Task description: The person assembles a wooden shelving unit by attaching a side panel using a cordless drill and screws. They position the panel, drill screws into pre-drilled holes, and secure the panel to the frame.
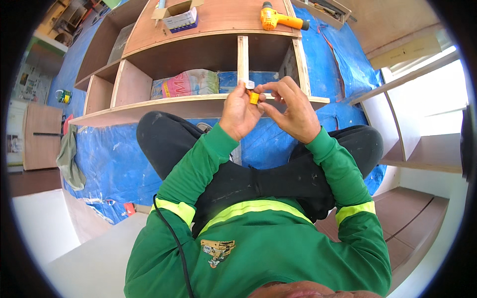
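Observation:
My left hand [236, 115] is closed with its palm turned up, and a small yellow piece [254, 98] rests at its fingers. From the other side my right hand [294, 113] reaches in, its thumb and forefinger bent around that same piece. Just beyond my left fingertips shows a small white piece [250, 85]; whether it is joined to the yellow one I cannot tell. Both hands are over the near edge of a wooden cabinet frame [194, 103] lying before me. A narrow upright divider [242, 59] stands behind my fingers.
An orange cordless drill [280, 20] and an opened cardboard box [181, 19] lie on the cabinet's wooden panel [218, 17]. A printed sack [191, 83] lies inside the frame. Blue sheeting [117, 149] covers the floor. At the left hangs a grey-green cloth [73, 159].

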Available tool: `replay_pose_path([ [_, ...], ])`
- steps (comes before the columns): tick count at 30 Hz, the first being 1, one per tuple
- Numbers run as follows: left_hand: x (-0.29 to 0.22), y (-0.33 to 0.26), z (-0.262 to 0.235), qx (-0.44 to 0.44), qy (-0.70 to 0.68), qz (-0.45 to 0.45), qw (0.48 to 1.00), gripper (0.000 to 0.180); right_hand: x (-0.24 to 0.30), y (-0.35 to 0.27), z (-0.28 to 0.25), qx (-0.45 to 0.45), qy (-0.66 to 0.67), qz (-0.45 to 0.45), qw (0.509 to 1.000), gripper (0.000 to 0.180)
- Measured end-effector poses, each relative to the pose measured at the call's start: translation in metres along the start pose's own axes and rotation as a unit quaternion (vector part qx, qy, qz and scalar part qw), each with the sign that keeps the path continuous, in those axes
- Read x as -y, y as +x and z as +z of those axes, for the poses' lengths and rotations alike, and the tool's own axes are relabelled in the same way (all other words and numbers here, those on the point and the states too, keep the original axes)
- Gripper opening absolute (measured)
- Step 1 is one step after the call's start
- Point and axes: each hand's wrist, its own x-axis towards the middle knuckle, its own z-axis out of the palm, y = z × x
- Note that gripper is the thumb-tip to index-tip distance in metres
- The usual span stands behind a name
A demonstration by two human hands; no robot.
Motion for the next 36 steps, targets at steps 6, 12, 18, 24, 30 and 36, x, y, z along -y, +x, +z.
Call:
replay_pose_path([
  [6,0.015,0.007,0.005,-0.022,0.013,0.025,0.999,0.04,-0.014,-0.002,0.009,0.004,-0.017,0.015,1.0,0.035],
  [12,0.023,0.005,0.011,-0.053,0.032,0.02,0.998,0.041,-0.027,-0.011,0.022,-0.004,-0.048,0.02,0.999,0.035],
  [18,0.025,0.012,0.018,-0.007,0.059,0.0,0.998,0.044,-0.029,-0.014,0.014,-0.037,0.013,0.016,0.999,0.03],
  [24,0.025,0.012,0.029,-0.036,0.044,-0.022,0.998,0.041,-0.041,-0.021,0.007,-0.073,0.186,0.09,0.976,0.027],
  [30,0.025,0.021,0.014,-0.052,-0.001,-0.01,0.999,0.035,-0.049,-0.025,-0.002,-0.043,0.343,0.166,0.924,0.019],
  [36,0.029,0.019,0.028,-0.023,-0.036,0.013,0.999,0.037,-0.054,-0.026,0.007,-0.064,0.106,0.056,0.991,0.012],
])
